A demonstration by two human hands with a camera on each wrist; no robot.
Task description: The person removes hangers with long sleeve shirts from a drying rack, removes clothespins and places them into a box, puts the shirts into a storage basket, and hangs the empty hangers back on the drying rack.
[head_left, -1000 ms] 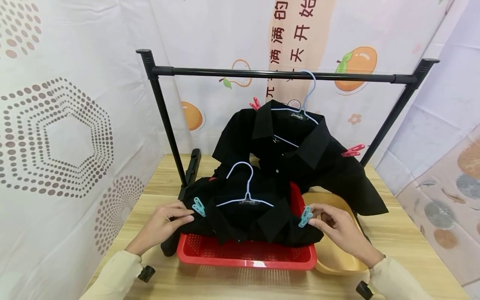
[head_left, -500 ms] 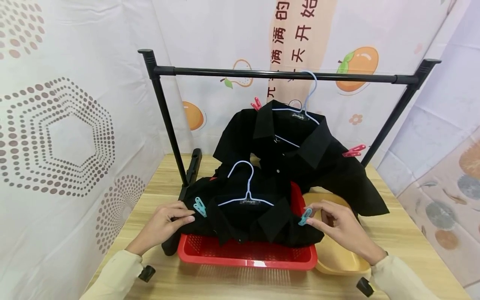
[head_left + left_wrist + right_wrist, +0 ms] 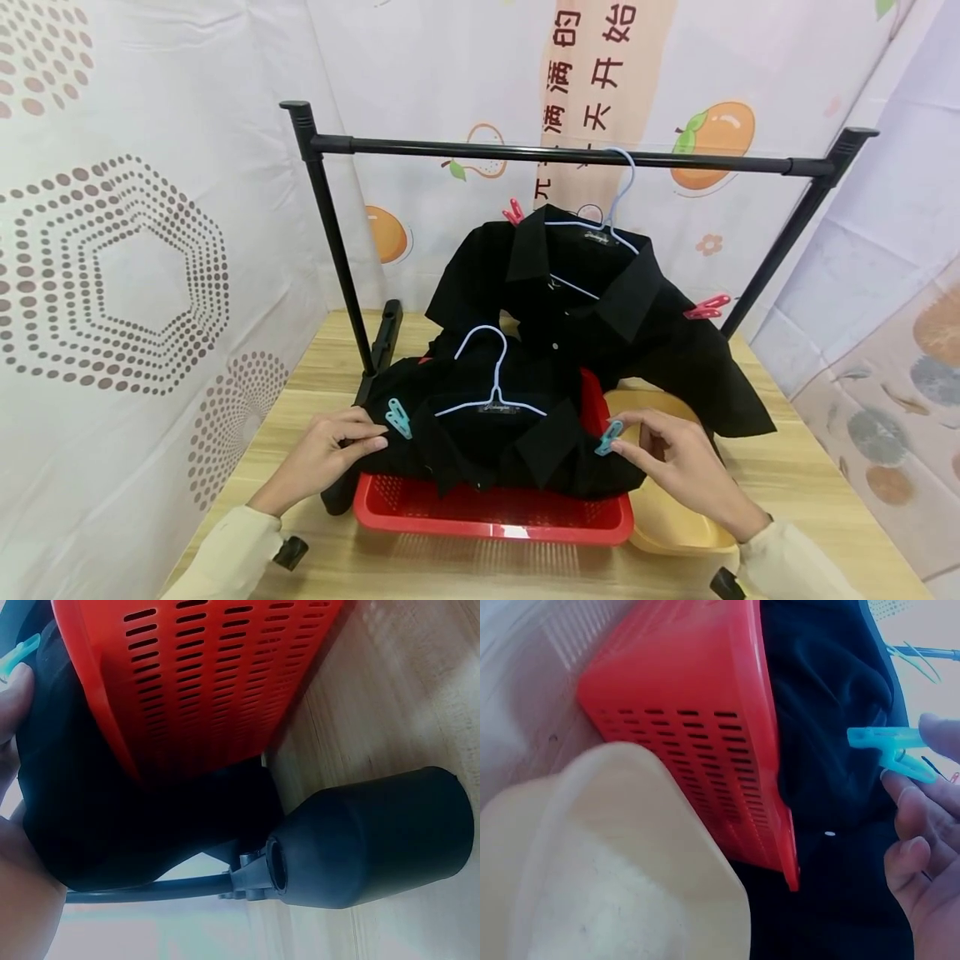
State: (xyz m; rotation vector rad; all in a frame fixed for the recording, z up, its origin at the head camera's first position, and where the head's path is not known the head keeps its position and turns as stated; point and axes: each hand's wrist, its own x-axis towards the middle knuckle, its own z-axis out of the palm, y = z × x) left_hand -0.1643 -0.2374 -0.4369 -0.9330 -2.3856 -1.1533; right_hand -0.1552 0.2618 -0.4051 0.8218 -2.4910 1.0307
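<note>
A black collared shirt (image 3: 540, 454) lies on the red perforated basket (image 3: 491, 530), with a pale blue hanger (image 3: 498, 367) in its neck. My left hand (image 3: 330, 454) pinches the shirt's shoulder cloth just outside a teal clothespin (image 3: 399, 418) clipped there. At the opposite shoulder, my right hand (image 3: 675, 462) pinches another teal clothespin (image 3: 609, 437) between thumb and forefinger. In the right wrist view this clothespin (image 3: 885, 740) sits against the black cloth, its handles at my fingertips. The other fingers of that hand are curled below it.
Behind, a second black shirt (image 3: 675, 350) hangs from the black rack's bar (image 3: 480, 152), with a red clothespin (image 3: 707, 307) on each shoulder. A yellow basin (image 3: 675, 533) stands right of the basket. The rack's black foot (image 3: 375, 836) lies beside the basket at left.
My right thumb and forefinger have shifted slightly left, further over the teal clothespin. My left hand and both shirts stay nearly still; the head view tilts a little.
</note>
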